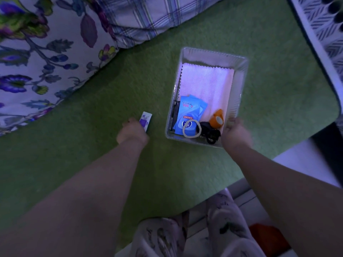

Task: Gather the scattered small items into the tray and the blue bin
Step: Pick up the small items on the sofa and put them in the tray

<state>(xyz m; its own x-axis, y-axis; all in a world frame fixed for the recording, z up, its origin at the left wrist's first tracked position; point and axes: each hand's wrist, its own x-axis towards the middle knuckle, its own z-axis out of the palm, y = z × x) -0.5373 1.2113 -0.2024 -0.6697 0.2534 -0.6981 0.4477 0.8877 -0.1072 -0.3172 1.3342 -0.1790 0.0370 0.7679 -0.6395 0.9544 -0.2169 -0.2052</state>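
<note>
The clear tray (239,86) sits on the green bedspread (111,86), already holding wipes, a hair tie and black clips. Right hand (234,133) clamps its near-right corner, probably steadying it. Just left of the tray, left hand (132,133) pinches a small purple-and-white packet (146,121), likely headed in next.

A single head-worn wide-angle camera looks steeply down from above onto a green bedspread (115,93), close enough that both bare forearms fill the lower half of the view. It faces forward over the bed's near edge, where patterned pyjama legs (185,236) show at the bottom. The wide lens bends the bed's right edge; there is no second view to compare
</note>
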